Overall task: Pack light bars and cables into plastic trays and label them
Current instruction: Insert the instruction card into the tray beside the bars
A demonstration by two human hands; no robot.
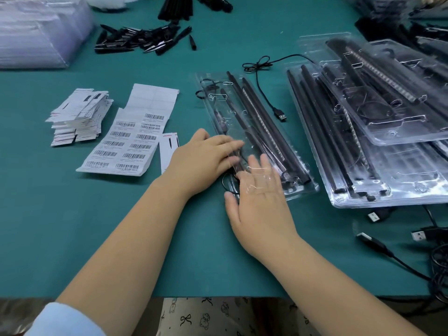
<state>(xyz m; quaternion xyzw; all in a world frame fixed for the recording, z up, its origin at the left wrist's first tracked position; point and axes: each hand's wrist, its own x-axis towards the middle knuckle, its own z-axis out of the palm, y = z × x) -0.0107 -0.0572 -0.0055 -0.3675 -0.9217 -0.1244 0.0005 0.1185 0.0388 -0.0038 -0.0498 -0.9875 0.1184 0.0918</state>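
A clear plastic tray (300, 173) lies slantwise on the green table in the middle, holding black light bars (257, 110) and a coiled black cable (206, 90). My left hand (203, 156) lies flat with straight fingers on the tray's near left part. My right hand (257, 209) is at the tray's near end, its straight fingers slid under a clear plastic flap. A black loop of cable (226, 185) sticks out between my hands. A sheet of barcode labels (126, 144) lies left of my left hand.
A loose USB cable (266, 93) lies right of the tray. Stacked filled trays (378, 141) stand at the right, with more USB cables (378, 246) in front. A pile of printed cards (80, 117) sits left, small black parts (143, 40) at the back, clear bags (36, 32) far left.
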